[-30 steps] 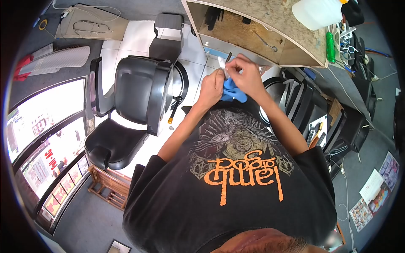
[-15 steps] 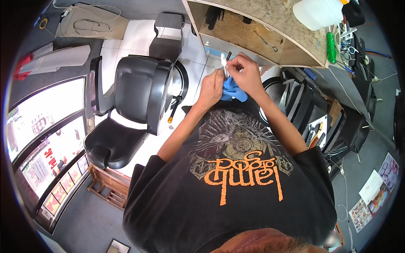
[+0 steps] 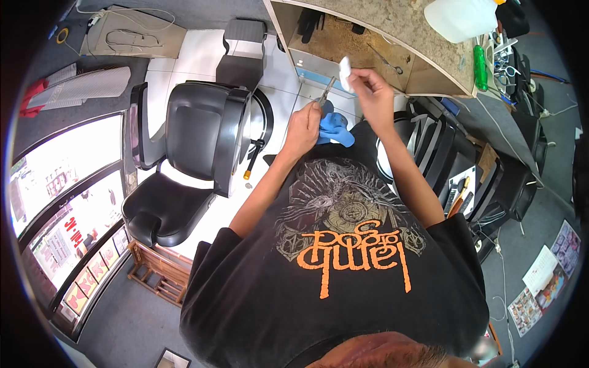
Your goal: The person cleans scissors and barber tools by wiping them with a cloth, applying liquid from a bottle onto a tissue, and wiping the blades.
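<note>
My left hand (image 3: pixel 302 130) is closed round a slim metal tool (image 3: pixel 327 91), whose dark tip points up and to the right. Its exact kind is hard to tell. Between the pinched fingertips of my right hand (image 3: pixel 374 101) is a white wad (image 3: pixel 346 72), up and to the right of the tool and apart from it. A blue cloth (image 3: pixel 335 130) hangs just right of my left hand, in front of the black shirt.
A black barber chair (image 3: pixel 199 132) stands at the left. Ahead is a wooden cabinet (image 3: pixel 442 76) with scissors (image 3: pixel 386 60) on its shelf. On its top are a white jug (image 3: pixel 460 19) and a green bottle (image 3: pixel 480 69). More black chairs line the right side.
My right hand has moved up and right with the white wad, away from my left hand. More of the metal tool now shows. The blue cloth has shifted slightly left.
</note>
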{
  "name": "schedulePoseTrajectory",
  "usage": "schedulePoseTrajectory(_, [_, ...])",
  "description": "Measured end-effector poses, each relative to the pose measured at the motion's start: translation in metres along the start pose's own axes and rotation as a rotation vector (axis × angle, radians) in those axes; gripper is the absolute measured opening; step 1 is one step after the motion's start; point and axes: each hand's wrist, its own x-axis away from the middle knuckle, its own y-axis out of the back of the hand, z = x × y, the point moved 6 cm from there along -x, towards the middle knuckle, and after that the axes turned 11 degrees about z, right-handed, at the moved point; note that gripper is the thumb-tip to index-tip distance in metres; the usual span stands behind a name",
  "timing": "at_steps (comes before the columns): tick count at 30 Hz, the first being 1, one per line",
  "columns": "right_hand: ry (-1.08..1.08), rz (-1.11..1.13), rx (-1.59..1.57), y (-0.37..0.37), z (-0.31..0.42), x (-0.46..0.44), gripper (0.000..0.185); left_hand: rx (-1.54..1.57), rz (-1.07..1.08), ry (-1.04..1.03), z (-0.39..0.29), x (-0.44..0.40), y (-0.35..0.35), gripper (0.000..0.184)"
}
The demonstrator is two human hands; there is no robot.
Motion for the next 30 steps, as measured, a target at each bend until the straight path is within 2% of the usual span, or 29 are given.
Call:
schedulePoseTrajectory(3, [0.395,0.218,0.500,-0.028,0.047,0.016,0.013,-0.039,0.033,-0.053,0.001,-0.001,-0.001,0.040])
schedulePoseTrajectory(6, [0.481,0.320,0.570,-0.040,0.043,0.021,0.010,-0.046,0.060,-0.066,-0.012,-0.001,-0.001,0.036])
schedulePoseTrajectory(11, [0.404,0.422,0.653,-0.022,0.036,0.010,0.014,-0.118,0.079,-0.097,-0.022,0.003,0.005,0.034])
schedulePoseTrajectory(15, [0.294,0.566,0.554,-0.008,0.016,0.003,0.015,-0.124,0.104,-0.122,-0.019,0.003,0.005,0.035])
schedulePoseTrajectory(18, [0.119,0.477,0.404,0.012,-0.006,-0.006,0.015,-0.067,0.081,-0.096,-0.014,0.003,0.009,0.036])
schedulePoseTrajectory(19, [0.023,0.378,0.233,0.023,-0.023,-0.009,0.019,-0.042,0.067,-0.080,-0.011,0.004,0.012,0.036])
schedulePoseTrajectory(21, [-0.227,0.211,0.141,0.042,-0.020,-0.012,0.020,0.083,0.003,-0.093,-0.006,0.005,0.021,0.039])
schedulePoseTrajectory(23, [-0.367,0.091,0.163,0.049,-0.021,-0.009,0.024,0.244,-0.036,-0.109,-0.005,0.007,0.027,0.043])
schedulePoseTrajectory(26, [-0.104,0.042,0.081,0.028,-0.013,-0.003,0.022,0.398,-0.035,-0.096,0.000,0.002,0.027,0.043])
schedulePoseTrajectory(30, [-0.113,-0.047,-0.175,0.004,-0.012,0.001,0.021,0.517,-0.024,-0.040,0.007,-0.004,0.021,0.044])
